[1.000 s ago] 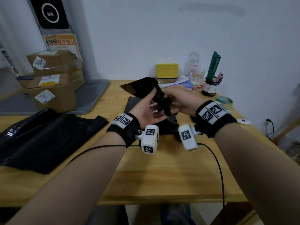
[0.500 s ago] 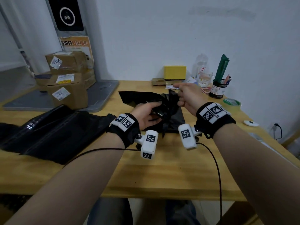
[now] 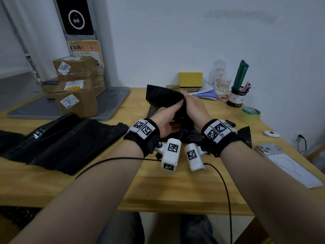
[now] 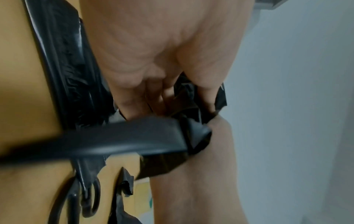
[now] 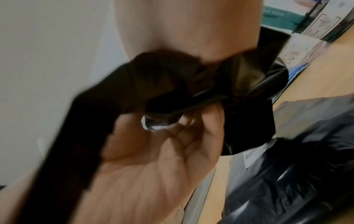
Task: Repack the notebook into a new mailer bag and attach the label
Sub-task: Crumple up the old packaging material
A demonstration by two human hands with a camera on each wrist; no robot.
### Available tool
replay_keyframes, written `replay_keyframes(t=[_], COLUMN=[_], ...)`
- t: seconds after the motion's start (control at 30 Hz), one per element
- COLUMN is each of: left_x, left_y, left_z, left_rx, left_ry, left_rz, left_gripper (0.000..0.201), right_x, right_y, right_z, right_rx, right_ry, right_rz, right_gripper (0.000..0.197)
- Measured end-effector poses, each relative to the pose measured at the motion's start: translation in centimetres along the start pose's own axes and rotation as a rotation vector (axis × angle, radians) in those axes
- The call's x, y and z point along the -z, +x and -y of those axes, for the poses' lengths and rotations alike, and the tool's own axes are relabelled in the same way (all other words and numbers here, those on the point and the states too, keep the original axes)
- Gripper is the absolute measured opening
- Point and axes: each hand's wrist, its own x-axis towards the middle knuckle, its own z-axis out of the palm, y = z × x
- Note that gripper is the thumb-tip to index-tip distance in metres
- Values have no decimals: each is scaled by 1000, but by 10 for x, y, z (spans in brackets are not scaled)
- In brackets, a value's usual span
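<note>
Two hands are working one crumpled black bag [image 3: 163, 98] above the middle of the table [image 3: 184, 187]. A stack of black bags [image 3: 58, 140] is lying at the left edge, three boxes [image 3: 77, 88] at the back-left corner, one tape roll [image 3: 249, 114] and one phone [image 3: 284, 162] along the right edge. The notebook is not making itself out; both wrist views are blurring. The left hand [image 3: 164, 120] is gripping the bag, fingers curled into the plastic; the right hand [image 3: 193, 108] is clenching it too, wrists close together.

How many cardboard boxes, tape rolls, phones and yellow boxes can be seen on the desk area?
Cardboard boxes: 3
Tape rolls: 1
Phones: 1
Yellow boxes: 1
Total: 6
</note>
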Motion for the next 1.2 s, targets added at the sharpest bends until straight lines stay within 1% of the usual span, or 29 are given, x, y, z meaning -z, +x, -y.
replay_keyframes(t=[0.03, 0.07, 0.1, 0.13, 0.23, 0.33, 0.5, 0.57, 0.7, 0.8, 0.9, 0.93, 0.97, 1.0, 1.03, 1.07, 1.1, 1.13, 1.2], left_x=[1, 1, 2, 3, 7, 13, 28, 32, 35, 34, 36, 36, 37, 37, 37, 38, 36, 34, 30], left_y=[0, 0, 0, 2, 5, 4, 3, 4, 7, 9, 7, 7, 9, 10, 13, 15, 14, 15, 12], left_z=[0, 0, 0, 1, 2, 0, -1, -1, 0, 0, -1, -2, -2, -3, -2, -2, -2, -1, -2], left_rx=[-5, -10, -12, -17, -38, -65, -48, -51, -98, -129, -154, -153, -149, -150, -161, -168, -163, -154, -149], left_ry=[-2, -4, -3, -1, 18, 23, 17, 49, 135, 195, 300, 338, 375, 423, 472, 506, 503, 508, 558], left_rz=[-8, -20, -40, -64, -109, -132, -130, -138, -120, -166, -181, -178, -176, -187, -220, -259, -278, -285, -266], left_gripper=[40, 33, 26, 21, 28, 25, 42, 40, 29, 22, 12, 16, 25, 31, 34, 33, 34, 37, 44], right_x=[1, 1, 0, 0, 1, 8, 23, 27, 31, 32, 34, 34, 35, 35, 35, 34, 33, 31, 28], right_y=[-1, -3, -4, -6, -9, -12, -13, -12, -12, -11, -9, -9, -9, -10, -11, -12, -14, -15, -15], right_z=[-1, -2, -1, 1, 6, 6, 4, 6, 11, 18, 26, 28, 29, 29, 29, 29, 29, 30, 29], right_rx=[-44, -79, -99, -113, -105, -72, -24, -7, 55, 154, 221, 237, 272, 331, 406, 477, 517, 513, 405], right_ry=[1, 4, 14, 27, 81, 94, 132, 98, 83, 97, 196, 232, 237, 185, 85, -24, -101, -150, -207], right_rz=[11, 31, 56, 88, 158, 165, 198, 187, 116, -18, -122, -148, -177, -209, -233, -228, -184, -117, 20], right_gripper=[61, 69, 70, 69, 64, 59, 47, 42, 34, 27, 23, 23, 23, 23, 23, 22, 21, 18, 17])
